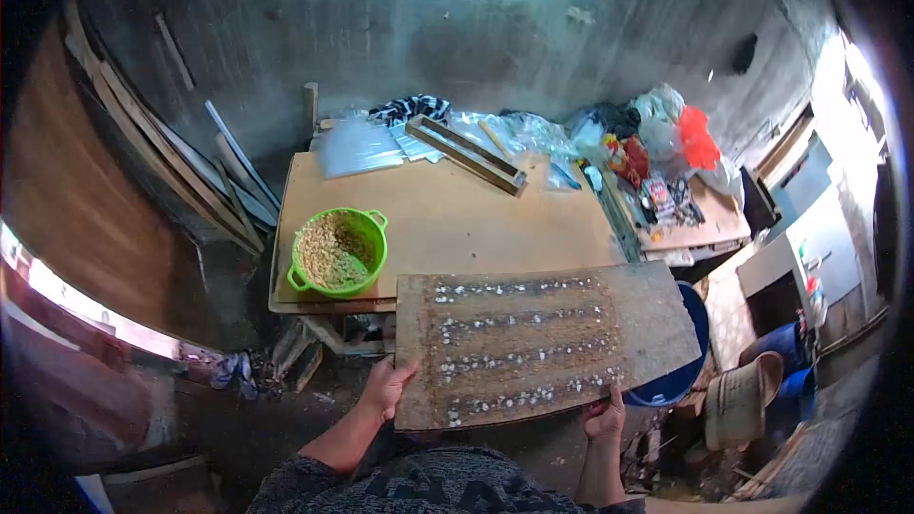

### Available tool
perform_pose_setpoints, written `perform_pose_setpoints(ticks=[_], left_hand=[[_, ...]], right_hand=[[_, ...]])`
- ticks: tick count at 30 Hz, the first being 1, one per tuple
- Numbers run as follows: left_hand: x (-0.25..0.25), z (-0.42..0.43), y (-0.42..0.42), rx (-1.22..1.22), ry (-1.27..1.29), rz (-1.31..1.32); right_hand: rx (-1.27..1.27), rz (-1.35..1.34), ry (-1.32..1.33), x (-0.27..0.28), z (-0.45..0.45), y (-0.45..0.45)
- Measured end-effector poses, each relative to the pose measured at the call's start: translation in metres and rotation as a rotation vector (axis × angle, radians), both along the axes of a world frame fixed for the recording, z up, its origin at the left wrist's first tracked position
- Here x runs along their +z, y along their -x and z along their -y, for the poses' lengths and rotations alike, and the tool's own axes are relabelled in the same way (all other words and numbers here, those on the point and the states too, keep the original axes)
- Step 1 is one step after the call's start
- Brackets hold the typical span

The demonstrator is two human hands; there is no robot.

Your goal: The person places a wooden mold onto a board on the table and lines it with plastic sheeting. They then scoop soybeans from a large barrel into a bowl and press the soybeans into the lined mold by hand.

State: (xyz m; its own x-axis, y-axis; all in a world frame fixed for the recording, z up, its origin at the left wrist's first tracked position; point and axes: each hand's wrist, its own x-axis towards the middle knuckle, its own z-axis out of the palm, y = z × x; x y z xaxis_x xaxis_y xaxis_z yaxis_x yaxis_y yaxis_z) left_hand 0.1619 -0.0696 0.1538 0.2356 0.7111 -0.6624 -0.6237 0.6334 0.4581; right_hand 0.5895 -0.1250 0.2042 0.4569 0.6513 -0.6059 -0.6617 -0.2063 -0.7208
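Observation:
A wide wooden board [657, 324] is held in front of my body, marked with several dark rows dotted with white bits. My left hand [387, 386] grips its left edge near the lower corner. Under the lower edge, right of the middle, my right hand [605, 416] holds the board with fingers at the rim. Beyond the board's left end, a green basin [377, 246] with two handles stands on the table [447, 209], holding pale brown crumbly material. The board overlaps the table's front edge in view.
A narrow wooden frame [466, 154] and clear plastic sheets [360, 148] lie at the table's back. Plastic bags [657, 124] are heaped to the right. A blue barrel [687, 362] stands behind the board's right end, and planks [157, 138] lean at the left wall.

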Motion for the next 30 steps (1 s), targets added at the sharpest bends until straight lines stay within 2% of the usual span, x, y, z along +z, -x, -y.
perform_pose_setpoints(ticks=[2, 6, 9, 10, 11, 17, 20, 24, 27, 30], left_hand=[[-0.002, 0.005, 0.000, 0.036, 0.012, 0.017], [-0.003, 0.013, -0.002, 0.059, -0.038, -0.015], [-0.020, 0.022, -0.005, 0.036, -0.095, -0.019], [-0.018, 0.019, -0.008, 0.034, -0.101, -0.023], [-0.019, 0.024, -0.011, 0.033, -0.061, -0.019], [-0.053, 0.029, -0.025, 0.155, -0.056, -0.015], [-0.036, 0.030, -0.024, 0.151, -0.064, -0.057], [0.007, 0.029, -0.027, 0.173, -0.089, -0.184], [0.004, 0.035, -0.032, 0.186, -0.071, -0.139], [-0.012, 0.043, -0.034, 0.193, -0.109, -0.191]], right_hand=[[-0.004, 0.108, -0.019, 0.019, -0.010, 0.007], [0.132, 0.025, -0.205, 0.030, -0.016, 0.008], [0.097, 0.028, -0.160, 0.028, -0.021, 0.004], [0.191, -0.040, -0.218, 0.037, -0.032, 0.006], [0.184, -0.033, -0.215, 0.036, -0.028, 0.001], [0.181, 0.001, -0.170, 0.003, -0.043, -0.022], [0.196, -0.016, -0.100, 0.005, -0.045, -0.023], [0.225, -0.017, -0.013, -0.046, -0.056, -0.055], [0.191, 0.071, 0.105, -0.055, -0.057, -0.057], [0.203, 0.037, 0.068, -0.043, -0.057, -0.042]])
